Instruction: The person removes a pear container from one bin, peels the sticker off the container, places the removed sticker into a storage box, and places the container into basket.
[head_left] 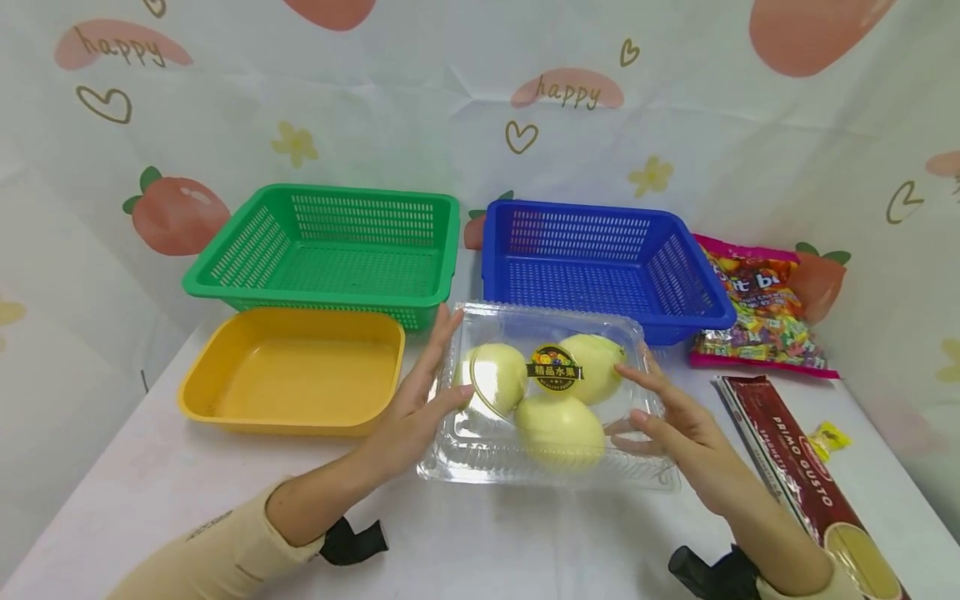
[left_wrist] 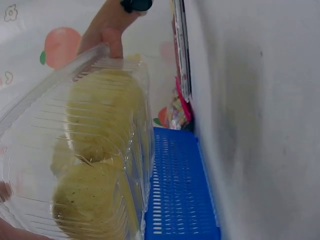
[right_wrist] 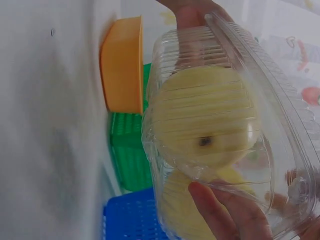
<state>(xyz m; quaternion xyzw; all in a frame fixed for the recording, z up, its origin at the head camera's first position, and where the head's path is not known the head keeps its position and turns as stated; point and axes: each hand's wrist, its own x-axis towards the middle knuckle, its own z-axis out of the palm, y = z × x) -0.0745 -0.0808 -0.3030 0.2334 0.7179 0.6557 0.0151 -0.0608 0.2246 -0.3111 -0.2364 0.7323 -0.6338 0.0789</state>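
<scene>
A clear plastic fruit box (head_left: 480,462), lid closed, is held up over the white table in front of the baskets. Inside lie three pale yellow round fruits (head_left: 561,427), and a black-and-gold label (head_left: 555,367) is stuck on the lid. My left hand (head_left: 408,408) grips the box's left side, thumb over the lid. On the opposite side my right hand (head_left: 690,442) grips the edge, its thumb and a finger over the top. From the right wrist view, the box's ribbed side wall (right_wrist: 165,55) shows the fruit through it, and fingers (right_wrist: 215,210) press against the plastic.
Behind stand a green basket (head_left: 337,298) and a blue basket (head_left: 600,312). A yellow tub (head_left: 292,417) is at the left. Along the right lie a candy bag (head_left: 765,308), a spaghetti packet (head_left: 802,467) and a small yellow wrapped piece (head_left: 828,439). A printed cloth hangs behind.
</scene>
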